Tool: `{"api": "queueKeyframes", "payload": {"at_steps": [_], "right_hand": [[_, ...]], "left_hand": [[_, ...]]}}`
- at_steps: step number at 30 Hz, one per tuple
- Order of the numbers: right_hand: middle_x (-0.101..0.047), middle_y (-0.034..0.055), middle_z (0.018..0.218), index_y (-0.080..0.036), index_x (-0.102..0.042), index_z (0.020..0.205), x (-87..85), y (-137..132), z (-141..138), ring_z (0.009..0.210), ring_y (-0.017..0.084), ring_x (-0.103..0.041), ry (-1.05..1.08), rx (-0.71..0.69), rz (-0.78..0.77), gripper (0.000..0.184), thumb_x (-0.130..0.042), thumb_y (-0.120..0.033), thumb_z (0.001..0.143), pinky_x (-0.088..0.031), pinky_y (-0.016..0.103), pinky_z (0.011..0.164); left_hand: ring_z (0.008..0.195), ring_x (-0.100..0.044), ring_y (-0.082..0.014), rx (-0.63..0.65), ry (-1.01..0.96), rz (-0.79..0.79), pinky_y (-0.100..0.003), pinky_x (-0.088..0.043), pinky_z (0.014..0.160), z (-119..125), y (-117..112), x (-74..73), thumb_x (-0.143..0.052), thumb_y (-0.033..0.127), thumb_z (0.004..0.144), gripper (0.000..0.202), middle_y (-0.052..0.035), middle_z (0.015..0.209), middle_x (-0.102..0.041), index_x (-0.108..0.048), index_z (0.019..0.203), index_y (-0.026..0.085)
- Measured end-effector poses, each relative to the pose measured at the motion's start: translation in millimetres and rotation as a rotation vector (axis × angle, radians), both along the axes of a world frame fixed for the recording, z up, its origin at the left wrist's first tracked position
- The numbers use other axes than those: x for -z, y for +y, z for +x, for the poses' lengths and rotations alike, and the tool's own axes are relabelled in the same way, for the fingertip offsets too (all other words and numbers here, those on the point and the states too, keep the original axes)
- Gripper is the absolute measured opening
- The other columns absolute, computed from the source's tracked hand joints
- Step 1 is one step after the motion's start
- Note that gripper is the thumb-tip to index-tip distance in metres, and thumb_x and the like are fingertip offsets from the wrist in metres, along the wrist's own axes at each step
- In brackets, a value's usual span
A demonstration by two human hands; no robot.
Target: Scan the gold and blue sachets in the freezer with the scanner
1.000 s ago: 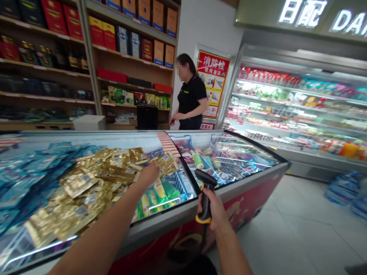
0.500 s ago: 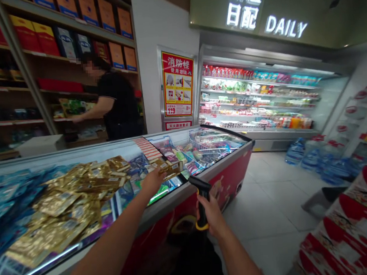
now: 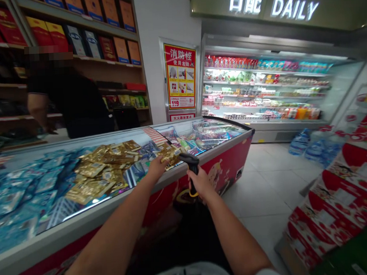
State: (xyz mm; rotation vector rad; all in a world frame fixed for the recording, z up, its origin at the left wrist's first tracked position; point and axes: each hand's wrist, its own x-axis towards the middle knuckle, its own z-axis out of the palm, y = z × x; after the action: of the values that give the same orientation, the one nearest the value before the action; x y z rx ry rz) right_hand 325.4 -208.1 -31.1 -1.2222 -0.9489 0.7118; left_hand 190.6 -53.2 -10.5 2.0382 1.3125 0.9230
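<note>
Over the front edge of the chest freezer (image 3: 170, 175), my left hand (image 3: 157, 169) grips the near end of a shiny gold packet (image 3: 172, 153); its fingertips are partly hidden against the foil. My right hand (image 3: 202, 182) is wrapped round the handle of a black barcode scanner (image 3: 189, 158) with a yellow trim. The scanner's head points left, close to the gold packet. To the left, a heap of similar gold packets (image 3: 94, 169) lies on the freezer's glass top, beside a spread of blue packets (image 3: 46, 173).
Behind the freezer, a person in black (image 3: 73, 98) bends by shelves of boxed goods (image 3: 94, 45). A lit refrigerated display (image 3: 261, 88) stands at the back. Large water bottles (image 3: 299, 141) and stacked red cartons (image 3: 328, 203) stand on the right, beside the tiled floor (image 3: 262, 182).
The view has tilted down and shifted slightly. The scanner has come nearer the gold packet in my left hand. The person behind the freezer has moved left and bent lower.
</note>
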Motion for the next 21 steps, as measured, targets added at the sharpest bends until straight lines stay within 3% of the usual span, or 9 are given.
{"api": "queueKeyframes", "payload": {"at_steps": [7,14,17,21], "right_hand": [[-0.053,-0.0058,0.051,-0.020,-0.050,0.079,-3.2,-2.5,-7.1,0.035,0.011,-0.051,-0.025,-0.028,0.007,0.018,-0.056,-0.037,0.075,-0.034,0.020,0.035],[-0.054,-0.0055,0.052,-0.020,-0.052,0.082,5.5,5.0,-10.0,0.034,0.012,-0.051,0.009,-0.053,-0.002,0.021,-0.057,-0.038,0.074,-0.034,0.022,0.034],[-0.054,-0.0055,0.054,-0.020,-0.052,0.083,8.6,6.2,-12.1,0.033,0.012,-0.050,0.023,-0.054,-0.022,0.021,-0.057,-0.038,0.074,-0.034,0.021,0.033],[-0.055,-0.0053,0.054,-0.020,-0.051,0.083,9.6,5.3,-14.6,0.032,0.011,-0.048,0.062,-0.082,-0.043,0.021,-0.057,-0.038,0.074,-0.033,0.021,0.032]], "left_hand": [[0.071,-0.062,-0.0167,-0.010,-0.030,-0.045,-0.024,-0.047,0.058,-12.8,-8.0,-4.0,-0.054,0.034,0.081,0.029,-0.0052,0.085,-0.067,-0.063,0.101,0.015],[0.068,-0.066,-0.0177,-0.132,-0.003,-0.066,-0.025,-0.048,0.059,-16.3,1.6,5.5,-0.051,0.034,0.085,0.044,-0.0130,0.093,-0.068,-0.053,0.120,0.007],[0.079,-0.067,-0.0183,-0.140,0.034,-0.052,-0.025,-0.049,0.067,-15.0,8.9,12.6,-0.048,0.025,0.086,0.043,-0.0154,0.102,-0.068,-0.050,0.125,0.007],[0.108,-0.060,-0.0193,-0.125,0.115,0.023,-0.024,-0.046,0.085,-16.6,15.6,16.4,-0.049,0.018,0.084,0.042,-0.0166,0.121,-0.061,-0.052,0.125,0.009]]}}
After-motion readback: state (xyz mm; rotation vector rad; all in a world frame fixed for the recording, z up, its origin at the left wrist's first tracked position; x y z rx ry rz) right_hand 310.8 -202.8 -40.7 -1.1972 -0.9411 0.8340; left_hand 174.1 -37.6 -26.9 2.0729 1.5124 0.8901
